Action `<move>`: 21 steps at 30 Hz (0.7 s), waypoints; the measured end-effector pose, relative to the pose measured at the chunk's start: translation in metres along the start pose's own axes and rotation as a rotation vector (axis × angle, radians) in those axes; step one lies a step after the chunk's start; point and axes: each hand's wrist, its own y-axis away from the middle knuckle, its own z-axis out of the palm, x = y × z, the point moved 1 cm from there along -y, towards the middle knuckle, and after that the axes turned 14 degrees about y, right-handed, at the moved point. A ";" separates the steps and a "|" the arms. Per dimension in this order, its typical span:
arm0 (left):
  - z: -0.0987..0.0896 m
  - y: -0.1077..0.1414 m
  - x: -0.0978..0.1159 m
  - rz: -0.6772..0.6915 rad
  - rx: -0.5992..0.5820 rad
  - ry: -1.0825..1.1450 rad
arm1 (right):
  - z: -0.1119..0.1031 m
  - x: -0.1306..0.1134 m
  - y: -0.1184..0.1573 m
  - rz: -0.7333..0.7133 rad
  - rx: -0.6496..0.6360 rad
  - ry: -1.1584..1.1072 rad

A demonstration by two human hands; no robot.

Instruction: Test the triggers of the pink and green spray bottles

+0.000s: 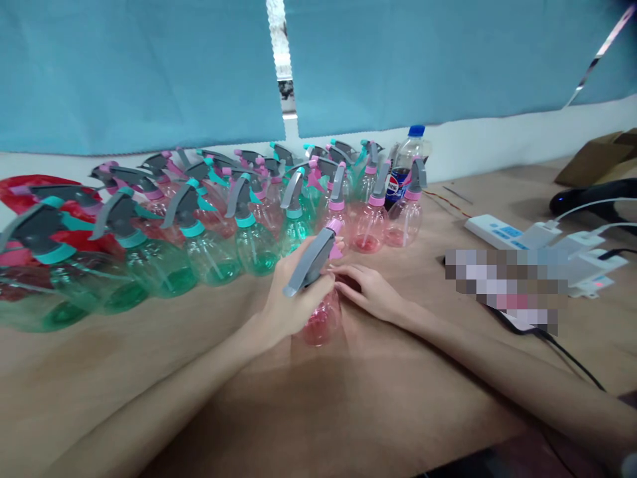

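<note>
A pink spray bottle with a grey trigger head and pink nozzle stands upright on the brown table. Wrapped round its neck, just under the spray head, is my left hand. On the bottle's right side my right hand touches it near the neck with bent fingers; the fingertips are partly hidden. Behind my hands are green spray bottles with teal collars and pink spray bottles with pink collars, standing close together.
A cola bottle with a blue cap stands behind the pink bottles. On the right lie a white power strip with plugs and cables, a blurred-out device and a black object. A cardboard box sits at the back right.
</note>
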 end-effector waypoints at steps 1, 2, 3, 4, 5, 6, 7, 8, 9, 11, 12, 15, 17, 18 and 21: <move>0.000 0.000 0.000 0.002 0.008 -0.010 | -0.001 0.000 0.000 0.022 0.016 -0.033; 0.001 0.001 -0.001 0.003 0.019 -0.021 | -0.003 -0.001 0.000 0.046 0.031 -0.069; 0.001 0.001 -0.001 0.002 0.029 -0.032 | -0.005 -0.002 0.001 0.071 0.042 -0.107; 0.001 0.001 -0.001 0.001 0.040 -0.044 | -0.007 -0.005 0.002 0.093 0.051 -0.146; 0.001 0.002 -0.001 -0.002 0.049 -0.055 | -0.010 -0.008 0.003 0.111 0.055 -0.184; 0.001 0.002 -0.001 -0.007 0.056 -0.065 | -0.014 -0.012 0.005 0.125 0.055 -0.219; 0.001 0.002 -0.001 -0.014 0.062 -0.071 | -0.017 -0.016 0.007 0.132 0.061 -0.252; 0.002 0.002 -0.001 -0.022 0.067 -0.076 | -0.021 -0.021 0.009 0.132 0.056 -0.292; 0.003 0.002 -0.001 -0.033 0.071 -0.079 | -0.025 -0.027 0.012 0.127 0.048 -0.333; 0.005 0.001 -0.002 -0.049 0.075 -0.074 | -0.034 -0.037 0.019 0.102 0.041 -0.368; 0.007 0.000 -0.003 -0.051 0.078 -0.073 | -0.037 -0.041 0.022 0.090 0.027 -0.354; 0.015 -0.004 -0.006 -0.060 0.080 -0.072 | -0.048 -0.049 0.033 0.104 -0.003 -0.267; 0.024 -0.008 -0.008 -0.075 0.069 -0.046 | -0.053 -0.050 0.040 0.151 -0.012 -0.199; 0.030 -0.010 -0.010 -0.080 0.058 -0.033 | -0.055 -0.049 0.044 0.175 -0.010 -0.167; 0.052 -0.018 -0.012 -0.065 0.037 -0.039 | -0.060 -0.046 0.054 0.221 0.015 -0.090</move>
